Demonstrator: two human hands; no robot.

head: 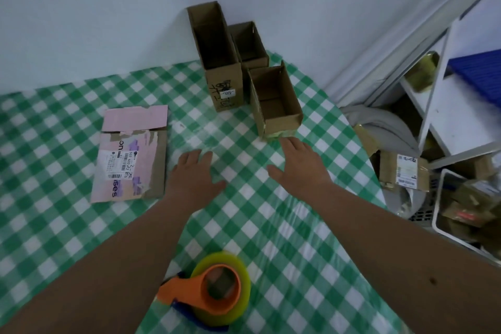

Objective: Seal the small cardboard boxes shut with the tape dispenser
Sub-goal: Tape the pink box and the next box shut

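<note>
Both my arms reach out over the counter [81, 225], which wears a green and white checked cloth. My left hand [193, 173] lies flat near the middle, palm down, fingers [189, 156] straight and close together, holding nothing. My right hand [296, 163] is stretched toward one o'clock, fingers loosely spread, its fingertips just at the foot of the nearest small cardboard box [276, 102]; whether they touch it I cannot tell.

That box stands open, mouth up, with no flaps closed. Behind it at twelve o'clock stand two more open boxes: a tall narrow box [217, 57] with black markings and a small white label low on its front, and a shorter box [250, 45] tucked just beside it against the wall.

The tape dispenser [210, 291], orange with a roll of yellowish clear tape, sits at six o'clock, close to me between my forearms, untouched.

At nine o'clock from my left hand lies a flattened pink box [130, 154] with a shipping label.

Off the counter at three o'clock are white shelves [450, 106] and a white bin [444, 206] of cardboard parcels.
</note>
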